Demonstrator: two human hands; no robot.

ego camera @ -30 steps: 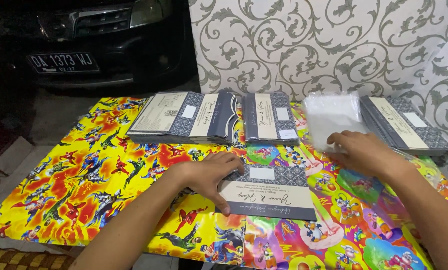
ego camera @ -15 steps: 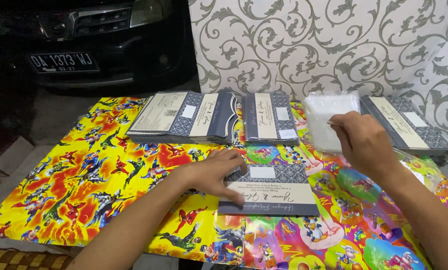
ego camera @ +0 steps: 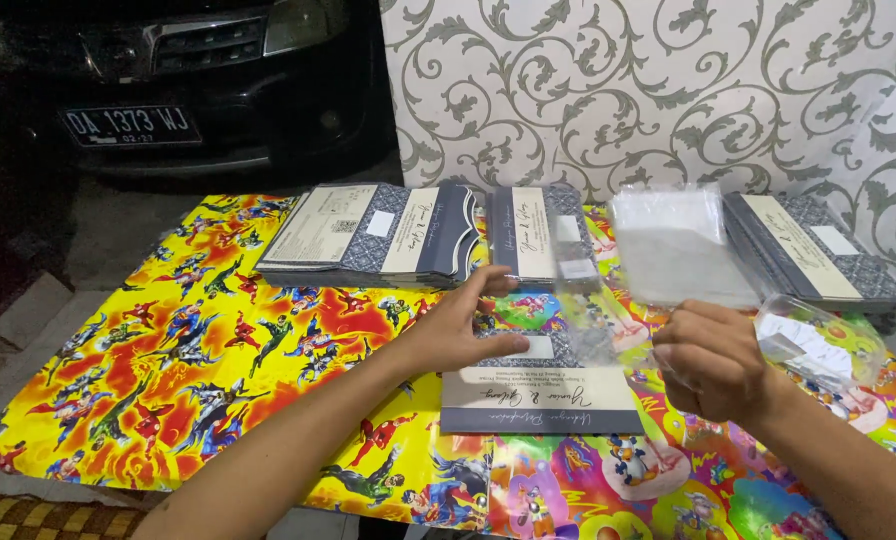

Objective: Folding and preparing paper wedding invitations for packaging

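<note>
The right hand has its grip closed in a pinch on a clear plastic sleeve, which it holds lifted just above the table, the thin film trailing out toward 9 o'clock from the fingers and partly over the card below. The left hand lies with its grip spread wide and holding nothing, thumb raised toward 12 o'clock and fingers pressing flat on the upper left corner of an invitation card, a flat piece with a cream band of script across its near edge and a grey patterned field above. This card lies on the table between the two hands, at 6 o'clock from the stacks. At 12 o'clock from the right hand sits a pile of clear plastic sleeves, and just at 3 o'clock from that pile a stack of grey invitation cards runs toward the table's far right corner. At 12 o'clock from the left hand stands a narrower stack of the same cards, and at 10 o'clock a wider, fanned stack. All rest on a bright cartoon-printed tablecloth covering the table. Behind it, at 11 o'clock, stands a dark car; at 1 o'clock, a wall with grey scrollwork wallpaper.
</note>
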